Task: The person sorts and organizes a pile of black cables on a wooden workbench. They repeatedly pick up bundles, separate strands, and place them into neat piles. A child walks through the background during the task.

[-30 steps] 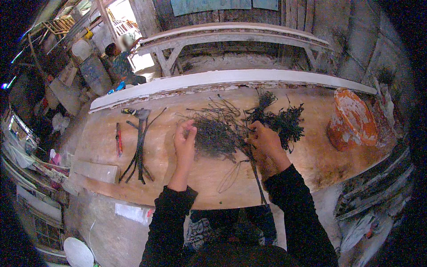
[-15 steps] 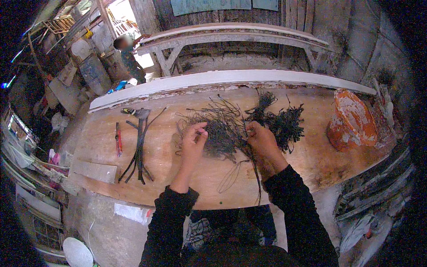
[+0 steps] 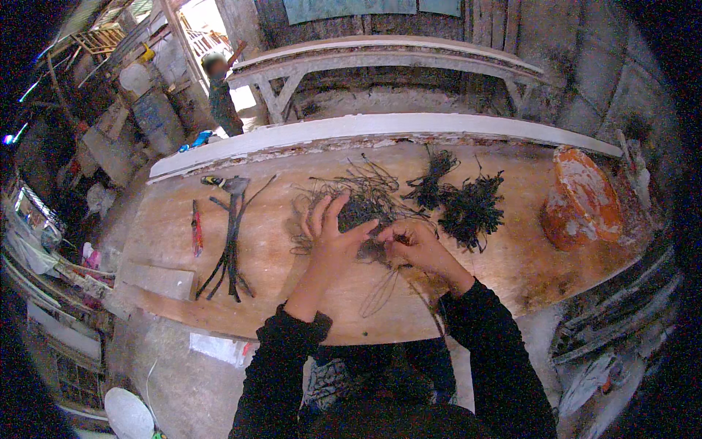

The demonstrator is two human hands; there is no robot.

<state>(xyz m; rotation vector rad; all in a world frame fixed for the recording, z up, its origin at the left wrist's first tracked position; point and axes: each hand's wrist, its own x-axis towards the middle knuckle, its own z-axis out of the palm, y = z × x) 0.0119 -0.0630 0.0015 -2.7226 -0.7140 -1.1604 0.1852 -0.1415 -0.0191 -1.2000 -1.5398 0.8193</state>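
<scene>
A loose tangle of thin black strands (image 3: 365, 208) lies in the middle of the wooden table (image 3: 307, 322). Over its near left side is my left hand (image 3: 329, 241), fingers spread and thumb stretched toward the right hand. My right hand (image 3: 423, 252) is pinched together at the tangle's right edge, its fingertips close to the left thumb. Dark strands run out below the right hand toward the near table edge; the pinch itself is partly hidden. A thin loop (image 3: 380, 293) lies between the forearms. Two black bunches, a smaller one (image 3: 437, 172) and a fuller one (image 3: 472, 208), rest beyond the right hand.
Left are long black strips (image 3: 232, 249), a grey-headed tool (image 3: 234, 186), a slim red-handled tool (image 3: 196, 230) and a flat board (image 3: 157, 282). An orange, white-crusted bucket (image 3: 581, 208) stands right. A white beam (image 3: 380, 126) borders the far side; a person (image 3: 223, 99) stands by the doorway.
My right hand has moved left and nearer to me, bringing strands along. My left hand has spread its fingers and shifted slightly right. The person in the doorway has moved a little right.
</scene>
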